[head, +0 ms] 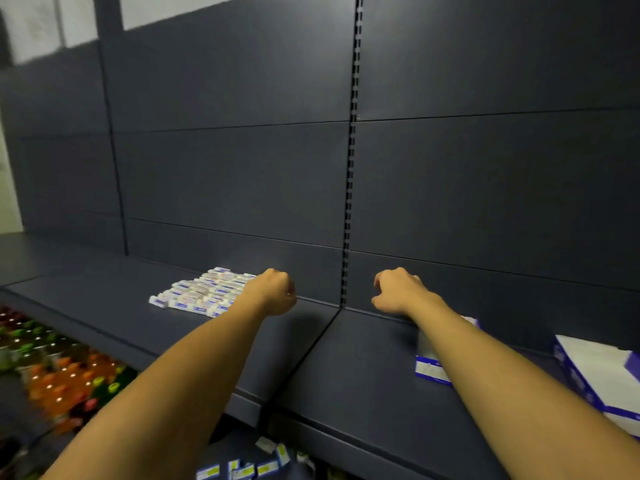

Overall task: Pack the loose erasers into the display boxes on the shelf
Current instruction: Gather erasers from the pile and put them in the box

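Erasers [204, 292] are laid out in a tidy patch of rows on the dark shelf [363, 358], toward the back wall on the left half, just left of the left hand [275, 291]. They look like little white blocks in paper sleeves with blue and red print, so probably slick and easy to scatter.

Left hand's grip is curled tight, and I can't tell if anything's inside it. Right hand [398, 289] hangs loosely curled, holding nothing I can see, up near the back edge by the slotted upright [351, 168].

One display box [431, 367], white card with blue trim, sits under the right forearm, and another box [599, 375] is at the right edge. My worry: that forearm could knock the flimsy box off the front edge, or a clumsy grab could skid the rows apart on that smooth metal. More boxes [242, 467] sit below the shelf.
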`<state>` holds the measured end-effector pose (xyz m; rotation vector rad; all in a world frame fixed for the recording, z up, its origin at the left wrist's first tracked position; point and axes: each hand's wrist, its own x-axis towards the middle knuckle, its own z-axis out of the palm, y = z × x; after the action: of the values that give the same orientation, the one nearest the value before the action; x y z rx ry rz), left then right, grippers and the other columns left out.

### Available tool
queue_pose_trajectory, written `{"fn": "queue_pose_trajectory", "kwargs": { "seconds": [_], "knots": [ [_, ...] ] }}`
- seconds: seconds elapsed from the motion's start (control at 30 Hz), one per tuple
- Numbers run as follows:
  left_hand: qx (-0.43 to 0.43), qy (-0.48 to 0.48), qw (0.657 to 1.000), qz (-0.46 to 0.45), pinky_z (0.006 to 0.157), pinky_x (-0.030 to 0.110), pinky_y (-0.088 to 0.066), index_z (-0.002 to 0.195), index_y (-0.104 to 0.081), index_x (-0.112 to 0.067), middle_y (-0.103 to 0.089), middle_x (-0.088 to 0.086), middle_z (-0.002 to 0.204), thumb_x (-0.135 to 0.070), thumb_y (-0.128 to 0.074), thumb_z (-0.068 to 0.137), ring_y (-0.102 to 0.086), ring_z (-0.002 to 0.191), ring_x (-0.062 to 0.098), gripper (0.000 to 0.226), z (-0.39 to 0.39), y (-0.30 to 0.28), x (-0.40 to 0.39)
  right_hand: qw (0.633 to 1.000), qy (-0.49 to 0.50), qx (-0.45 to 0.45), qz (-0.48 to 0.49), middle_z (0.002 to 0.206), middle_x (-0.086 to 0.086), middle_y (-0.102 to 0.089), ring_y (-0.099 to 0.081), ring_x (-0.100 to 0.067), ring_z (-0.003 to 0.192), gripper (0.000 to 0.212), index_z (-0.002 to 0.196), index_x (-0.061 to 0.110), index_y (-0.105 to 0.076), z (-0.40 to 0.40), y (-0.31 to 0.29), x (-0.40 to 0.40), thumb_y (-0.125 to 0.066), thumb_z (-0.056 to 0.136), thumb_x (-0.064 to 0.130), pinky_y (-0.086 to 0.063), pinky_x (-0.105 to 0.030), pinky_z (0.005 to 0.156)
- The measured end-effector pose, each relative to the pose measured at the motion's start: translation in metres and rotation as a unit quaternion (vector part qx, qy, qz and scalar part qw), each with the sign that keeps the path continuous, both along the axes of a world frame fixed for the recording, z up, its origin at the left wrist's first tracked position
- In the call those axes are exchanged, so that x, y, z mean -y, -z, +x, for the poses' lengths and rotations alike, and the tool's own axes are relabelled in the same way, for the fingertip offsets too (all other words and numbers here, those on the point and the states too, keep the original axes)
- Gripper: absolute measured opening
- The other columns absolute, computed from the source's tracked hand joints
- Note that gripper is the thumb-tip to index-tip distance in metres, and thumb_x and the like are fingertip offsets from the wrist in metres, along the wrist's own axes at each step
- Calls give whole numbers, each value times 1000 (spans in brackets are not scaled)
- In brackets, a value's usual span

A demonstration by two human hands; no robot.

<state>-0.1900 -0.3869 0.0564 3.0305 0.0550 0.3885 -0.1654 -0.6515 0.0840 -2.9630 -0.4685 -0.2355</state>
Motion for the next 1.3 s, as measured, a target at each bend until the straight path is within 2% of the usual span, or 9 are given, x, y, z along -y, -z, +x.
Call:
{"fn": "queue_pose_trajectory", "kwargs": {
  "seconds": [0.1,0.2,0.3,0.5,0.67,0.83,0.97,1.17,1.3],
  "knots": [
    [5,-18,1000,3,74,34,-47,107,-73,-17,-67,9,108,-32,-55,94,-61,91,27,27,-15,-5,-33,1000,-7,-6,-8,121,-12,-63,-61,-33,107,35,125,10,-61,-10,2,-31,-57,91,21,-49,-40,95],
    [7,-26,999,16,86,37,-52,117,-71,-18,-68,9,117,-41,-54,94,-63,108,31,36,-28,-7,-68,1000,-7,-12,-8,118,-11,-63,-62,-31,103,33,124,10,-61,-19,4,-65,-57,92,20,-49,-37,89],
    [0,-26,999,25,95,40,-52,129,-65,-20,-64,7,129,-39,-57,95,-60,117,29,40,-39,-9,-105,1000,2,-22,-5,115,-10,-64,-63,-30,100,34,123,9,-61,-30,6,-100,-56,90,15,-46,-35,83],
    [4,-9,999,37,94,39,-54,135,-61,-19,-62,6,134,-33,-58,98,-62,114,26,40,-54,-13,-175,1000,12,-23,-9,110,-10,-65,-64,-28,96,35,121,8,-63,-49,13,-169,-53,87,10,-44,-34,77],
    [4,7,999,35,93,38,-53,136,-60,-16,-61,7,134,-30,-57,100,-62,114,26,39,-57,-10,-224,1000,23,-5,-14,111,-10,-64,-56,-26,84,31,118,9,-64,-57,12,-219,-53,89,11,-42,-34,78],
    [7,20,1000,21,94,40,-56,133,-62,-17,-64,5,130,-29,-58,99,-64,109,25,37,-49,-4,-257,999,32,2,-30,111,-10,-64,-60,-28,89,33,118,10,-64,-53,7,-253,-53,88,12,-44,-32,74],
    [7,24,1000,8,93,40,-56,133,-63,-19,-64,4,131,-27,-57,98,-64,110,24,37,-32,1,-282,999,36,10,-28,117,-9,-64,-65,-29,99,33,119,13,-64,-38,3,-276,-56,88,17,-52,-32,76],
    [3,35,999,9,92,39,-56,128,-66,-17,-66,5,129,-19,-55,97,-64,109,25,33,5,3,-309,999,33,18,-15,117,-8,-64,-65,-29,101,32,118,15,-64,1,-1,-309,-58,87,18,-51,-33,77],
    [6,51,999,11,81,36,-58,119,-72,-18,-70,3,119,-14,-53,95,-66,96,23,31,36,1,-323,1000,29,13,1,113,-8,-65,-65,-29,96,33,116,14,-65,29,0,-329,-56,84,13,-55,-34,79]
  ]
}}
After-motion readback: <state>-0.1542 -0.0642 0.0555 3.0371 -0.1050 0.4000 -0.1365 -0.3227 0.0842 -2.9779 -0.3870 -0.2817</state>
